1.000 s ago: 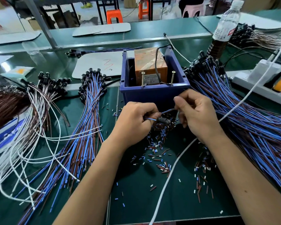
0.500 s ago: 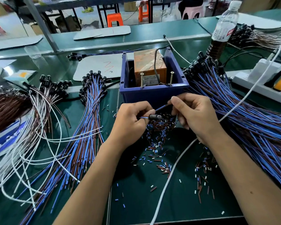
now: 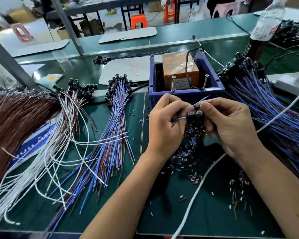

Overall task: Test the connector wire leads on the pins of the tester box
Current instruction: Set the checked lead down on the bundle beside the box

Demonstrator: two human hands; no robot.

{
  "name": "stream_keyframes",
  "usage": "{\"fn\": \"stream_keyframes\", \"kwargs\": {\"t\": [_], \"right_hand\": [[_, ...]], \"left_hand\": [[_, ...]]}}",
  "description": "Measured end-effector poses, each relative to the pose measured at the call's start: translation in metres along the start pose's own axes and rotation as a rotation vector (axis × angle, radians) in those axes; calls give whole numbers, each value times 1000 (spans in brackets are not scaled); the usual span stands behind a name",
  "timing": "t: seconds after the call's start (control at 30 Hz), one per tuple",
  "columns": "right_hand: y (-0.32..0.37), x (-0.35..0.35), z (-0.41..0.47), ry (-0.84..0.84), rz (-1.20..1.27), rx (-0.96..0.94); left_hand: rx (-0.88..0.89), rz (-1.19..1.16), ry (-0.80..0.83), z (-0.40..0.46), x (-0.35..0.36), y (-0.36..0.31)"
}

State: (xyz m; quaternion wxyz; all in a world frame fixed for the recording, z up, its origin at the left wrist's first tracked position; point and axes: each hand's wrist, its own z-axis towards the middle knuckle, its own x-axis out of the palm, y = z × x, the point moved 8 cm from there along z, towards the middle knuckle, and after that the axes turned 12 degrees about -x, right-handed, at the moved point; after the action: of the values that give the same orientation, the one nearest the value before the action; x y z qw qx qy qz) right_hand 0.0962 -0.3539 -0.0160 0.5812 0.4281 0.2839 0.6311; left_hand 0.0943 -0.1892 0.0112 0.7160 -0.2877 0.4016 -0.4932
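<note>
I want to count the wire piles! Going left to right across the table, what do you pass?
Brown wires → white wires → blue and brown wires → left hand → connector → right hand → big blue wire pile.

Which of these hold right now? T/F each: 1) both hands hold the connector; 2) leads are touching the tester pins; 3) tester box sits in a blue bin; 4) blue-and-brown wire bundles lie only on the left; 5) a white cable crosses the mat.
1) True: left hand and right hand hold the black connector between them.
2) False: the leads are in front of the blue bin, off the pins.
3) True: the orange tester box sits inside it.
4) False: bundles lie on both sides, left and right.
5) True: the white cable crosses it.
</note>
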Motion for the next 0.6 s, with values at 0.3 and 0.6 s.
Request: {"fn": "stream_keyframes", "kwargs": {"t": [0.3,0.6], "right_hand": [[10,-25,6,-149,-129,-143],[40,-22,1,-296,-671,-441]], "left_hand": [[-150,-138,-235,0,-23,16],[-142,-116,-295,-2,-25,13]]}}
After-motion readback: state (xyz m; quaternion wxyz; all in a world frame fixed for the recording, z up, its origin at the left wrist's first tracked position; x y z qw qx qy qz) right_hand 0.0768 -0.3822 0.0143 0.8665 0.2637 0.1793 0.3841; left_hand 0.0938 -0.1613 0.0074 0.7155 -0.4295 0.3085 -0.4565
